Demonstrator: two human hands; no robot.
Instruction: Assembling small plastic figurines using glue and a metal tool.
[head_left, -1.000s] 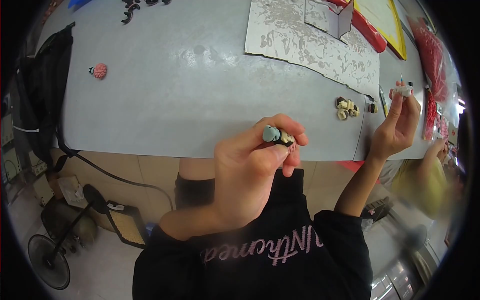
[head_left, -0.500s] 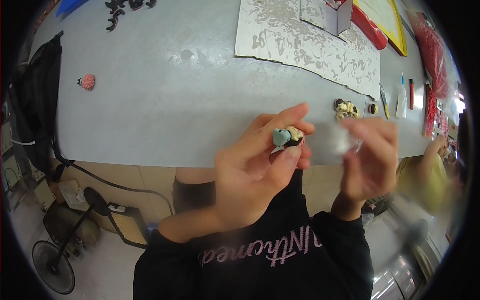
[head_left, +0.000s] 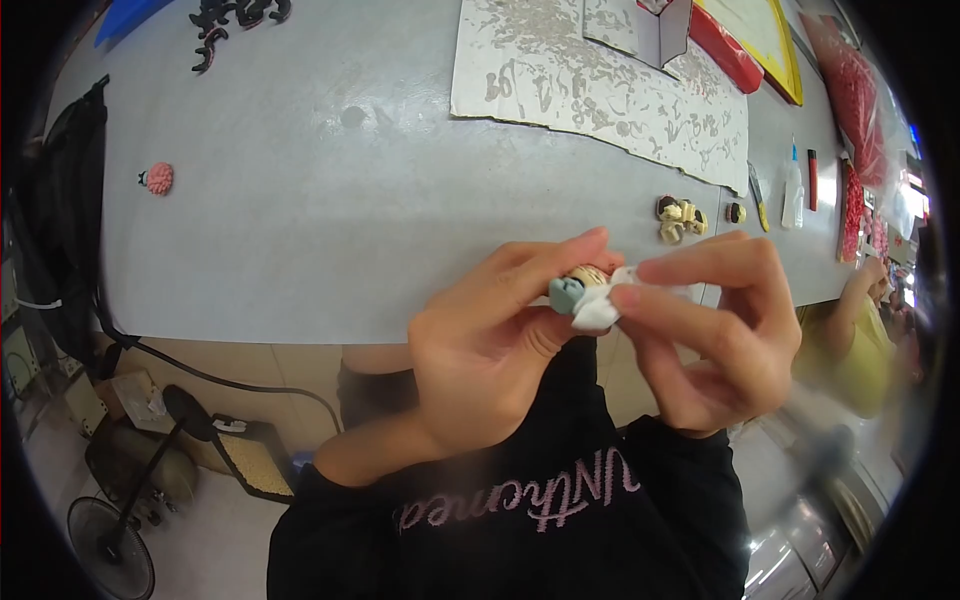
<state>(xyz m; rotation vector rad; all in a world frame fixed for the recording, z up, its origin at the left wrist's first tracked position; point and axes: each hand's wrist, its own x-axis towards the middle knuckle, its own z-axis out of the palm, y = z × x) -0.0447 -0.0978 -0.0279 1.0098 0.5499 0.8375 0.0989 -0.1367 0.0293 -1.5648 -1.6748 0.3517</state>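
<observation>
My left hand [head_left: 490, 335] is closed around a small figurine with a blue-grey top [head_left: 566, 294] and a cream-coloured part beside it. My right hand [head_left: 725, 335] has come up against it from the right, pinching a soft white piece [head_left: 598, 308], which looks like tissue or cloth. That piece lies against the figurine and covers part of it. Further off to the right, a cluster of small cream and dark pieces [head_left: 682, 218] sits on the table, with a single similar piece [head_left: 736, 213] beside it.
The grey table [head_left: 290, 240] bears a white board [head_left: 600, 110] with worn patches. To its right lie a yellow cutter knife [head_left: 760, 200], a clear bottle with a blue tip [head_left: 793, 195] and a red stick [head_left: 813, 180]. Far left are a pink piece [head_left: 160, 178] and dark curled pieces [head_left: 212, 45].
My right hand has moved left to the figurine and now holds the white piece against it. The left hand keeps its grip. The whole view has shifted slightly.
</observation>
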